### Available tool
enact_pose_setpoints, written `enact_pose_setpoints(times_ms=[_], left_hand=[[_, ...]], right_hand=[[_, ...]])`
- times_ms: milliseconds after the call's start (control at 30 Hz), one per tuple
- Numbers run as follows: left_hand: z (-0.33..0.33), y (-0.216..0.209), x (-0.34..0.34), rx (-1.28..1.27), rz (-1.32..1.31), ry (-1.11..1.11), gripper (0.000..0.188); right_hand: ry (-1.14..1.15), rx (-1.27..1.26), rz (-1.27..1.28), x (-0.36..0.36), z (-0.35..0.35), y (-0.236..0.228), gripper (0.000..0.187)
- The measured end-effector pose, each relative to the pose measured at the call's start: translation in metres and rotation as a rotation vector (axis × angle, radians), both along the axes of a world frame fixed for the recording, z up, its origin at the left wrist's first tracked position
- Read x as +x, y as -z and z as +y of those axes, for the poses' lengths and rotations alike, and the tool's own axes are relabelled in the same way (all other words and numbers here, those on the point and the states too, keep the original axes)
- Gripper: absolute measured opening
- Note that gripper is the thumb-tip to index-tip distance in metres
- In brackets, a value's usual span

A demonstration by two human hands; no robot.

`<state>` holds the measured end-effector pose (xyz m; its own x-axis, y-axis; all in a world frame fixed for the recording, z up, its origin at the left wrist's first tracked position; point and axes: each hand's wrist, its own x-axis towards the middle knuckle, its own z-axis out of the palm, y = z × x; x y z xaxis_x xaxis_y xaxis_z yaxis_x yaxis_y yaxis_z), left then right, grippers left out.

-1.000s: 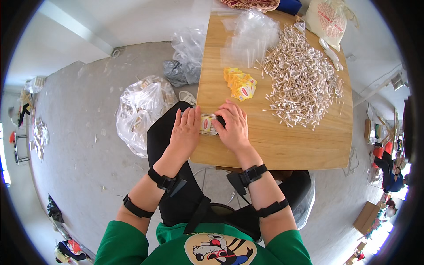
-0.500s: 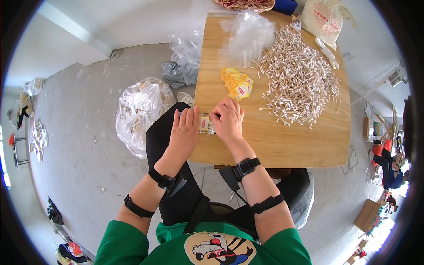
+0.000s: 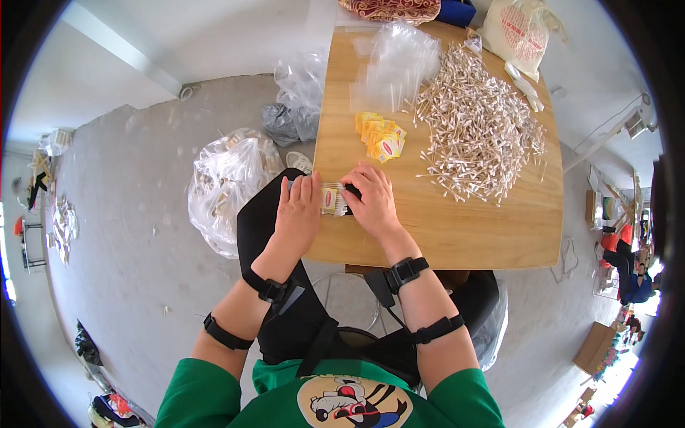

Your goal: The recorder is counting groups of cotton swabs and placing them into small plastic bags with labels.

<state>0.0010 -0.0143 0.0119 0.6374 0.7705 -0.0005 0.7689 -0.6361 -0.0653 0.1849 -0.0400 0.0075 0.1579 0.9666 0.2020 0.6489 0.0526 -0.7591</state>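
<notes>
A small clear packet of cotton swabs with a yellow label lies at the table's left edge, between my hands. My left hand is flat with its fingers stretched out, covering the packet's left end. At the other end my right hand is closed, its thumb and fingers curled round a black object that is mostly hidden under it. White swab tips show beside my right thumb. Just beyond lies a loose pile of yellow cards.
A large heap of loose cotton swabs covers the right of the wooden table. Clear plastic bags lie at the far left, a cloth bag at the far right. On the floor stands a filled plastic bag.
My right hand has shifted slightly, its fingers now more curled and spread from the thumb, showing more of the black object. My left hand stays in place on the packet.
</notes>
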Motion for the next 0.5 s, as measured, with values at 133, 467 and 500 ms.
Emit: enact_pose_setpoints(times_ms=[133,467,500], left_hand=[[0.0006,0.0038,0.0008,0.047,-0.035,-0.001,0.065],[-0.0010,-0.0026,0.0039,0.034,0.075,-0.026,0.066],[-0.0026,-0.0010,0.0033,0.030,0.077,-0.028,0.066]], right_hand=[[0.006,-0.014,-0.111,-0.0019,0.0014,0.0016,0.012],[-0.031,-0.004,-0.087,0.0014,-0.0019,0.0009,0.020],[-0.033,-0.007,-0.103,0.0007,-0.0025,0.0011,0.021]])
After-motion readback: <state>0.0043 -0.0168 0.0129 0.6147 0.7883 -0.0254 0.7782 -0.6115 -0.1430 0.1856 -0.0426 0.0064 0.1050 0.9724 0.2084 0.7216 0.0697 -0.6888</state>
